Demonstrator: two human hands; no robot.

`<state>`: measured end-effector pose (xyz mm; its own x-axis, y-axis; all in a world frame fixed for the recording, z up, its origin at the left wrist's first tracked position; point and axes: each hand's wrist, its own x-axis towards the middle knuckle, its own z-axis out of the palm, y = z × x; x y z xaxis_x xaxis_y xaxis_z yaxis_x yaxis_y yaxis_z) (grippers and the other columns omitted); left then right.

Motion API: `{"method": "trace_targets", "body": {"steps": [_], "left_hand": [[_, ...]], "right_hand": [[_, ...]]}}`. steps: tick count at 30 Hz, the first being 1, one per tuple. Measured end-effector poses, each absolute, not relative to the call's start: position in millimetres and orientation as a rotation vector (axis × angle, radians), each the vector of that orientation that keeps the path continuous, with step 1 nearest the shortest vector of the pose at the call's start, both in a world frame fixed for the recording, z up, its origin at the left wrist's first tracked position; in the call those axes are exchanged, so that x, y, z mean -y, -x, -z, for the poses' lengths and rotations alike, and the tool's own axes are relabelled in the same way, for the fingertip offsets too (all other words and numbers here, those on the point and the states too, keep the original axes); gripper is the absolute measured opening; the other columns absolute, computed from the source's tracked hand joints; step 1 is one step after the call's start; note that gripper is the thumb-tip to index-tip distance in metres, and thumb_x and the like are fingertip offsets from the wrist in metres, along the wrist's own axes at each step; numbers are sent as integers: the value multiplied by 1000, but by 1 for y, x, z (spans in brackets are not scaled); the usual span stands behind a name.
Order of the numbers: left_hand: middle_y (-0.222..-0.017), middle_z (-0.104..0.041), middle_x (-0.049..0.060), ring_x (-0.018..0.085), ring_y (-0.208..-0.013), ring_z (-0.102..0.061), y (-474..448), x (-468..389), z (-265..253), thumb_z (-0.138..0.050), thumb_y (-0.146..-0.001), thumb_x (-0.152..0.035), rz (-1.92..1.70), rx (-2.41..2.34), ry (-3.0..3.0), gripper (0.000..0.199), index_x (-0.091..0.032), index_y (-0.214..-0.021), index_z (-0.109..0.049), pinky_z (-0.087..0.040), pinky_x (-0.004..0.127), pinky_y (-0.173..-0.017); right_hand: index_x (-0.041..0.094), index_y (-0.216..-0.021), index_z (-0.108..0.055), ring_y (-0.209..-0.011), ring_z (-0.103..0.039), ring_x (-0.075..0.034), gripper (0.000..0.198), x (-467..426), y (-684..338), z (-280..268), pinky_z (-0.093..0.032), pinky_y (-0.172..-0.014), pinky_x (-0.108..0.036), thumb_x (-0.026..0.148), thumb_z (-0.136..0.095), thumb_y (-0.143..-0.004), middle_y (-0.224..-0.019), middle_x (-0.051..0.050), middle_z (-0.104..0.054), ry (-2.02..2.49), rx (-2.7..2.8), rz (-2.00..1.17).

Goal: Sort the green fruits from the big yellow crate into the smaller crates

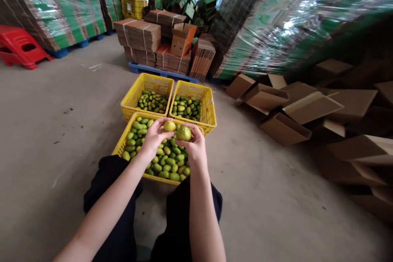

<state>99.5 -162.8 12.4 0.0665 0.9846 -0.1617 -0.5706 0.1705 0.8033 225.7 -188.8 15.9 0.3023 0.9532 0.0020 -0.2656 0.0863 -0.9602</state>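
My left hand (155, 136) pinches a yellowish lemon (169, 126) between thumb and fingers. Close beside it, my right hand (195, 144) grips a greener lemon (184, 133) with its end turned up. Both hands are raised over the near yellow crate (122, 140), which is filled with green, oval fruits (167, 161) that look like lemons. Part of this crate's right side is hidden behind my right hand and forearm. Beyond it stand two more yellow crates, a left one (130, 100) and a right one (209, 115), each holding smaller-looking green fruits.
Bundled flat cartons (139, 35) lie on a blue pallet (144, 69) ahead. Open cardboard boxes (313, 106) are heaped at the right. A red stool (23, 45) stands at the left, near a plastic-wrapped stack (61, 8). My knees flank the near crate.
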Motion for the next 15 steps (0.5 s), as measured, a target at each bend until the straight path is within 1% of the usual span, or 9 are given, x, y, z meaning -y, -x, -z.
{"method": "trace_targets", "body": {"steps": [2,4,7,9,12,13,15], "left_hand": [[-104,-72,2,15,-95,-66,-97,163,-12,-76,-52,8,-1298,-825,-613,44,-17,-88,-70,-51,18,-80],[-101,-72,0,14,-95,-66,-96,163,-12,-76,-54,7,-1286,-838,-562,43,-17,-89,-68,-51,18,-80],[-95,-72,0,12,-86,-67,-94,162,-10,-77,-60,0,-1269,-864,-462,39,-18,-92,-64,-53,20,-76],[-90,-71,1,12,-77,-68,-92,160,-10,-75,-66,-7,-1241,-854,-402,30,-17,-91,-61,-55,22,-71],[-83,-71,5,14,-69,-67,-87,156,-12,-62,-77,-14,-1150,-812,-307,13,-13,-90,-62,-53,21,-59],[-81,-71,7,15,-67,-67,-86,155,-14,-56,-79,-14,-1112,-800,-275,14,-12,-92,-63,-52,21,-56],[-75,-69,8,16,-64,-66,-84,154,-17,-50,-81,-14,-1053,-782,-239,19,-10,-94,-64,-51,21,-52]], "right_hand": [[20,-86,-72,-75,-59,-13,44,188,-223,-13,-46,-66,-22,4,-77,-46,-82,5,-71,1074,789,-1080],[21,-92,-71,-75,-61,-13,50,186,-220,-11,-48,-66,-22,5,-80,-46,-83,5,-71,1020,711,-1114],[24,-101,-67,-71,-62,-12,57,183,-219,-10,-50,-63,-22,9,-84,-49,-82,6,-72,979,518,-1177],[22,-97,-65,-68,-64,-12,46,182,-220,-11,-50,-58,-21,12,-82,-55,-79,4,-71,993,401,-1238],[19,-84,-62,-69,-67,-15,16,182,-224,-15,-53,-58,-23,16,-69,-70,-76,1,-70,981,263,-1383],[19,-81,-61,-70,-68,-16,10,183,-225,-16,-55,-60,-25,17,-64,-72,-75,0,-69,970,230,-1418],[20,-80,-60,-68,-67,-16,7,184,-225,-19,-56,-59,-27,18,-61,-74,-71,1,-66,972,179,-1419]]}}
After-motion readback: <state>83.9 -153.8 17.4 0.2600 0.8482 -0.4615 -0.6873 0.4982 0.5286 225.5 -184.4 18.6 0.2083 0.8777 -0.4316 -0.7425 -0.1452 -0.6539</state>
